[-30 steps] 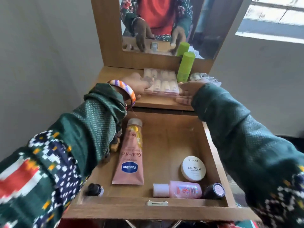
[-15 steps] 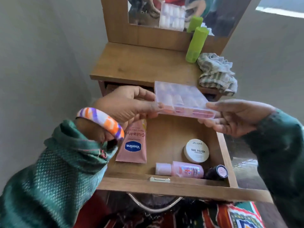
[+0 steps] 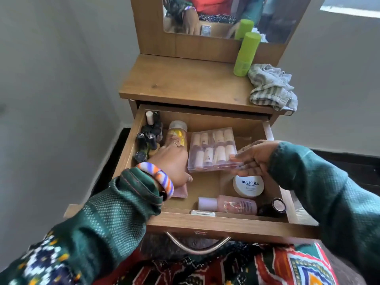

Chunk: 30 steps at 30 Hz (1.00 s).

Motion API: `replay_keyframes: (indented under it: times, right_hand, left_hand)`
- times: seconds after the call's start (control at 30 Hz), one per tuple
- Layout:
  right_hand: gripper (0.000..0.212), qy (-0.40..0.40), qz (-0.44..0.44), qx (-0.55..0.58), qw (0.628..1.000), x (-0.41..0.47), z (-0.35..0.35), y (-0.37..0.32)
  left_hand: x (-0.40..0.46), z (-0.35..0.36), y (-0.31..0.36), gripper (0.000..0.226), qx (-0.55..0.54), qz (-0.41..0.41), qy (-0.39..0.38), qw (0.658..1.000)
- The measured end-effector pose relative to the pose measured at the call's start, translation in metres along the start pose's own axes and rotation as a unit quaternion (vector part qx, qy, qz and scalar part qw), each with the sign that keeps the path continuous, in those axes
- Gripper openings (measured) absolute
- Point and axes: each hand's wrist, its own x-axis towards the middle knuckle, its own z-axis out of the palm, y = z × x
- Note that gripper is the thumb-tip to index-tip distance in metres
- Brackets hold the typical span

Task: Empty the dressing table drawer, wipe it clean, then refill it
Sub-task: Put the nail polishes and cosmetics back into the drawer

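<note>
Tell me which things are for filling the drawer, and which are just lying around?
For the job: drawer, clear nail box, pink tube, remover tub, pink bottle, green bottle, cloth.
Lying about: mirror.

Green patterned sleeves (image 3: pixel 115 214); striped orange-purple-white bangle (image 3: pixel 158 177) on left wrist

One open drawer (image 3: pixel 205 222) held one clear compartment box (image 3: pixel 212 150), one pink tube (image 3: pixel 177 138), one round white nail-polish-remover tub (image 3: pixel 248 186), one pink bottle lying on its side (image 3: pixel 228 205) and one dark round-capped jar (image 3: pixel 273 207). A cluster of small dark bottles (image 3: pixel 149 136) stood in its back left corner, too crowded to count exactly. On the counter (image 3: pixel 181 83) there was one green bottle (image 3: pixel 246 53) and one crumpled cloth (image 3: pixel 271 87), below one mirror (image 3: pixel 222 15), and two hands reached in.
</note>
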Motion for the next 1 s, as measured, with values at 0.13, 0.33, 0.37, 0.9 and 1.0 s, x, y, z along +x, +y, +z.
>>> replay_keyframes:
  times: [0.13,0.33,0.37,0.9,1.0]
  right_hand:
    - [0.007,0.010,0.003,-0.030,1.000,0.008,0.003,-0.004]
    - [0.004,0.043,0.016,-0.051,0.998,0.013,0.005,-0.004]
    - [0.005,0.047,0.020,-0.057,0.997,0.014,0.005,-0.004]
    - [0.006,0.041,-0.003,-0.121,0.992,0.009,-0.001,-0.005]
    - [0.006,0.053,-0.016,-0.157,0.986,0.005,0.000,-0.010]
  left_hand:
    - [0.002,0.002,0.007,0.050,0.067,0.012,-0.026,0.997]
    - [0.005,0.003,0.008,0.040,0.090,0.024,-0.035,0.995]
    - [0.005,0.003,0.009,0.040,0.090,0.026,-0.036,0.995]
    - [0.005,0.000,0.010,0.041,0.088,0.013,-0.061,0.994]
    - [0.005,-0.004,0.011,0.038,0.085,0.005,-0.061,0.995]
